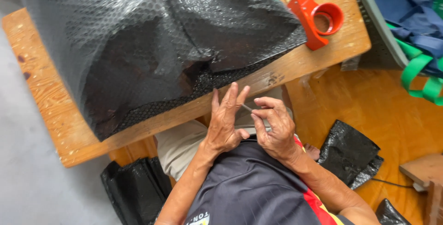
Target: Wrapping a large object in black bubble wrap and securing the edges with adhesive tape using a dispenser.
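A thin, pale strip (247,108), too small and blurred to name with certainty and possibly a piece of clear tape, runs between the two hands just in front of the table edge. The right hand (276,130) pinches its near end with curled forefinger and thumb, the other fingers folded under. The left hand (224,122) stands beside it with its fingers spread and stretched upward; the strip's far end meets the left fingertips (243,93), but whether they grip it or only touch it cannot be told. Both hands hover over the person's lap, above a dark shirt and pale trousers.

Just beyond the fingertips lies a large bundle wrapped in black bubble wrap (157,45) on a wooden table (60,128); its top is cut off by the picture's edge and what is inside is hidden. A red tape dispenser (316,20) sits at the table's far right corner. Black wrap pieces (350,153) lie on the orange floor on the right, and more are half hidden under the table on the left. A grey crate (376,26) with blue cloth and green straps is cropped at the right edge.
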